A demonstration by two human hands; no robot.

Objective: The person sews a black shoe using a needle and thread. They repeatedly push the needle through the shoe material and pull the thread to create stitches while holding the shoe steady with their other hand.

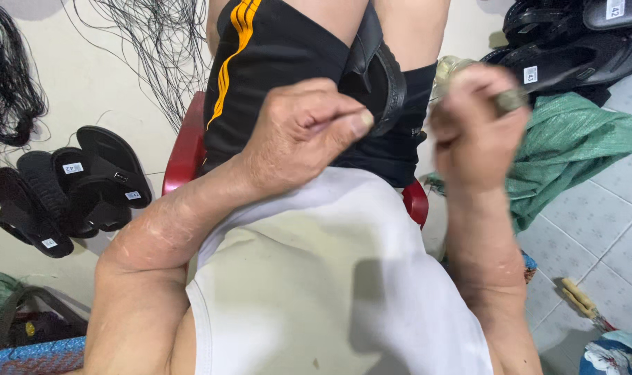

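Black rubber sandal [380, 73] lay on the lap, just beyond the left hand [305, 132]'s pinched-shut grip; right hand [477, 128] clenched a blurred object.

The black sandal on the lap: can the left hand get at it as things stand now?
Probably yes. The left hand is a closed fist right beside the black sandal, with nothing between them. The right hand is blurred, off to the side.
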